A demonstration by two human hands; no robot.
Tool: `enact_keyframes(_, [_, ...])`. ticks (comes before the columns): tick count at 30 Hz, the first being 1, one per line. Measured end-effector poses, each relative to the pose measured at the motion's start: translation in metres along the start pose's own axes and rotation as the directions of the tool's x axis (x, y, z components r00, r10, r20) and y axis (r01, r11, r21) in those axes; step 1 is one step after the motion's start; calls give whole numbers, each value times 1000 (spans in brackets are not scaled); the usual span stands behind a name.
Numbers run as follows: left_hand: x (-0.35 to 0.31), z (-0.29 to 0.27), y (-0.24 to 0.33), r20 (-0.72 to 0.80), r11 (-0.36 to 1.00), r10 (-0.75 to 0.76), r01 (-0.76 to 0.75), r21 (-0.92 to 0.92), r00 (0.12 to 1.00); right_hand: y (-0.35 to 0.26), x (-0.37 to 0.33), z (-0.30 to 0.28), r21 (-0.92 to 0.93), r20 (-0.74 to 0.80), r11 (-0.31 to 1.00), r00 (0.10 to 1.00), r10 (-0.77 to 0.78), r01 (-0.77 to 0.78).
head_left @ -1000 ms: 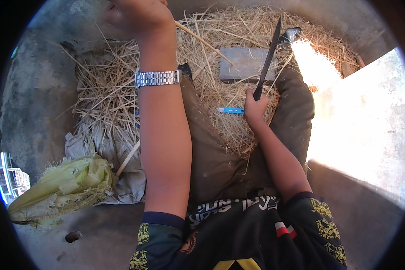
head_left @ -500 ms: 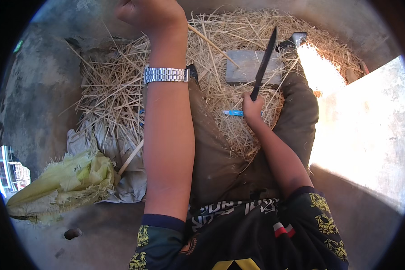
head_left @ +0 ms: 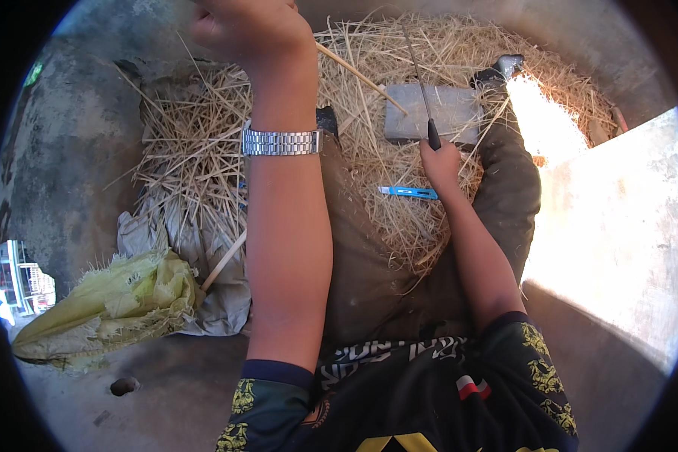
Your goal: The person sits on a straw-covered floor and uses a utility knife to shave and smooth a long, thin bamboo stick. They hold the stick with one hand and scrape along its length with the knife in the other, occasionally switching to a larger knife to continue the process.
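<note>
My left hand [head_left: 252, 29] is raised at the top edge, its fingers curled closed. A thin tan stick [head_left: 360, 75] slants out from behind that hand, and its lower end meets a grey block [head_left: 428, 102]. The grip on the stick is partly hidden by the hand and the frame edge. My right hand [head_left: 442, 160] is wrapped round the black handle of a long knife [head_left: 422, 83]. Its blade points up and away over the block and shows nearly edge-on. Just left of the right forearm, a blue box cutter [head_left: 408, 193] lies on straw between my legs.
Loose straw [head_left: 192, 143] covers much of the floor around my legs. A frayed yellow-green sack [head_left: 120, 305] lies at left over grey cloth [head_left: 217, 320], with another pale stick [head_left: 224, 261] beside it. Concrete walls [head_left: 60, 166] enclose the sides; sunlight falls on the right one.
The knife has turned from showing its broad blade to nearly edge-on, and its tip has swung left. My right hand has shifted slightly right, uncovering more of the box cutter. My left hand has dipped slightly.
</note>
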State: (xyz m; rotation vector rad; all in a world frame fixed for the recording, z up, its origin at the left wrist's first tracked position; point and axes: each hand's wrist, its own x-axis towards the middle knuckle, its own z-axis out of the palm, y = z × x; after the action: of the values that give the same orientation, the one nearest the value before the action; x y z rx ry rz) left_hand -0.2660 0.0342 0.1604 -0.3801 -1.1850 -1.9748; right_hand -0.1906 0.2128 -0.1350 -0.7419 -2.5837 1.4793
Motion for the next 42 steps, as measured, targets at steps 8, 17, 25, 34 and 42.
enact_keyframes(8, [30,-47,48,183,987,57,-83,138,981,17,-34,17,-484,-62,771,863,-501,414])
enact_keyframes(17, [16,-78,82,57,983,108,-116,146,992,67,-42,66,-706,454,606,891,-12,368])
enact_keyframes(25, [9,-114,77,-258,973,11,-71,-221,966,-6,-43,21,-231,283,923,929,-239,308])
enact_keyframes(34, [-100,-75,102,-242,915,-260,158,-371,935,-164,-84,-107,993,95,-27,925,-369,-112])
enact_keyframes(42, [-229,-126,158,182,521,-841,853,19,510,-125,-104,-186,986,124,155,910,-395,-67])
